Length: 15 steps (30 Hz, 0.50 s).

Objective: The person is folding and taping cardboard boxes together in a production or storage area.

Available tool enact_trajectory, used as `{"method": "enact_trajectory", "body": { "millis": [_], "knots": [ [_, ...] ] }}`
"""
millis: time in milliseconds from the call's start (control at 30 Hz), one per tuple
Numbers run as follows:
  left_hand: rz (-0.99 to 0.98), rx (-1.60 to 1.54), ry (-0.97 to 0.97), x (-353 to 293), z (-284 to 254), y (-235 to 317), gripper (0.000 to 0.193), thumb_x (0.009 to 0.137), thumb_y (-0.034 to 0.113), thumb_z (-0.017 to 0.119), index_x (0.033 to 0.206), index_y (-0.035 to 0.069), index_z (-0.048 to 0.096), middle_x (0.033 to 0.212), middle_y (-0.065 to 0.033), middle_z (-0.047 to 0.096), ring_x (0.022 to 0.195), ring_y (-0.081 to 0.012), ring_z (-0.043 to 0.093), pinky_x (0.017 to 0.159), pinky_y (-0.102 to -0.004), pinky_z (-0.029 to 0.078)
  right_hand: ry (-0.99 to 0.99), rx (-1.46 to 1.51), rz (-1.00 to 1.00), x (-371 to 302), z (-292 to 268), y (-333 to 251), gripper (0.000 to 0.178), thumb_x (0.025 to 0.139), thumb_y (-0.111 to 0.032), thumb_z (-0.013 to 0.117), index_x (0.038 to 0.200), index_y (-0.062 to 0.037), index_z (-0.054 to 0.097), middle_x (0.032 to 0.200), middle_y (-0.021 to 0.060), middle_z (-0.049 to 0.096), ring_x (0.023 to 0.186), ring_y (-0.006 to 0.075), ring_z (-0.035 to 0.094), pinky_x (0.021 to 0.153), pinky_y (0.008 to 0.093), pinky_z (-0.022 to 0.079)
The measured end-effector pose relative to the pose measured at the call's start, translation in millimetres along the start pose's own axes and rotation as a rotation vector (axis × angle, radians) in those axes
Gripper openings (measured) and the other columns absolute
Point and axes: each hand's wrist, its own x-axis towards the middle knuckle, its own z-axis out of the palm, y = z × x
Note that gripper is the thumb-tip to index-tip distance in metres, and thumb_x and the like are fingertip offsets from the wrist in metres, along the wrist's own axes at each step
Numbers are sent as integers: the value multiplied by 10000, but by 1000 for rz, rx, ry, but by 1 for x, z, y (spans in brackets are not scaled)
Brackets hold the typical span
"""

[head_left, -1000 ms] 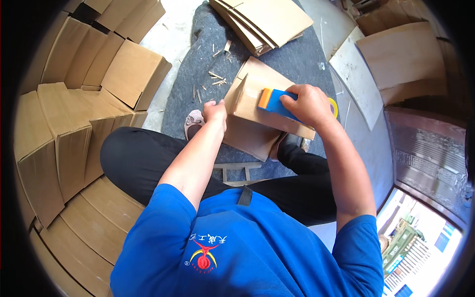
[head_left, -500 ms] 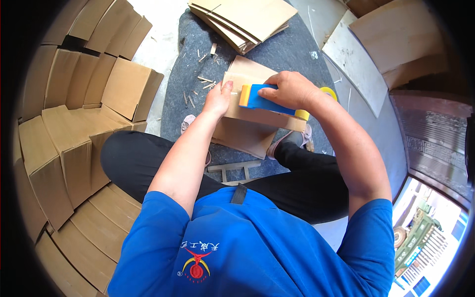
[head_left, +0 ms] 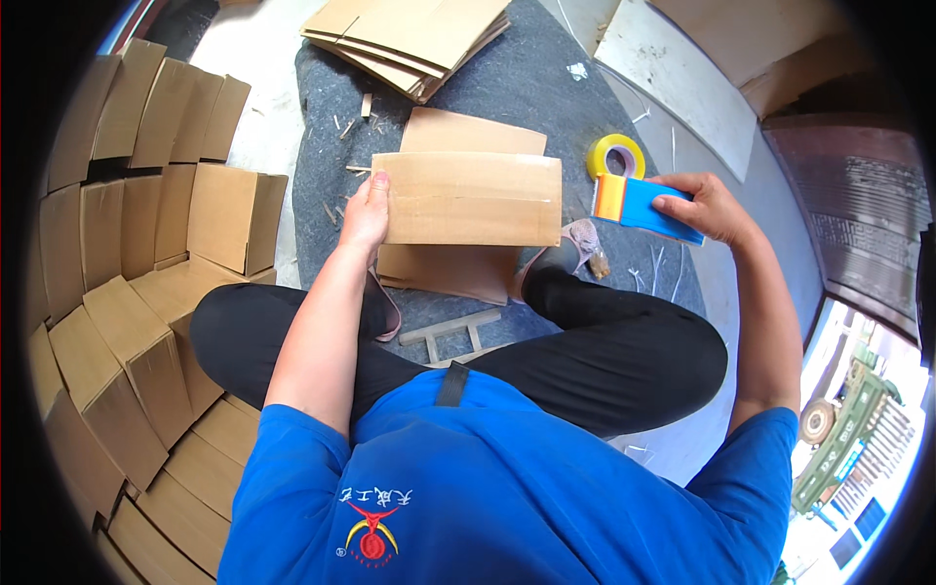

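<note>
A brown cardboard box (head_left: 475, 195) is held between my knees, its long face turned up, with a thin seam running across that face. My left hand (head_left: 366, 213) is closed on the box's left end, thumb on top. Off to the right and apart from the box, my right hand (head_left: 717, 208) grips a blue tape dispenser (head_left: 651, 207) with an orange-yellow front end. A roll of yellow tape (head_left: 634, 156) sits at the dispenser's far side. Open cardboard flaps (head_left: 458, 273) show below and beyond the box.
Folded flat cartons (head_left: 419, 39) are stacked on the dark mat (head_left: 331, 127) ahead. Many brown boxes (head_left: 214, 214) are piled along the left. A small wooden frame (head_left: 450, 327) lies between my legs. Wood scraps and string are scattered about, and a pale board (head_left: 678, 83) lies to the right.
My right hand has carried the tape dispenser off the box and out to the right. The box now lies more level, its long face more fully in view. My left hand still holds its end.
</note>
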Motion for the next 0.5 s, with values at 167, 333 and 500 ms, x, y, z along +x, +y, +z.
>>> {"method": "enact_trajectory", "body": {
  "millis": [167, 333, 500],
  "knots": [
    [-25, 2, -8, 8, -4, -13, 568, 1025, 487, 444, 1339, 32, 573, 1265, -144, 640, 1188, -222, 577, 1018, -321, 410, -20, -4, -66, 14, 11, 16, 432, 869, -371, 721, 1180, -70, 702, 913, 75, 716, 830, 136, 649, 792, 308, 533],
    [-13, 98, 24, 16, -8, -20, 577, 1023, 490, 436, 1343, 28, 568, 1283, -197, 627, 1213, -295, 579, 1030, -344, 409, -48, -47, -100, 26, 19, 22, 426, 873, -366, 717, 1185, -77, 699, 940, 75, 722, 851, 141, 655, 814, 317, 530],
    [363, 714, 387, 4, 6, -12, 553, 1022, 434, 431, 1444, 79, 449, 1450, -187, 488, 1348, -344, 452, 1110, -448, 329, -11, -115, -136, 31, 24, 24, 416, 869, -345, 716, 1177, -65, 700, 947, 108, 723, 854, 170, 668, 818, 326, 532]
  ]
}}
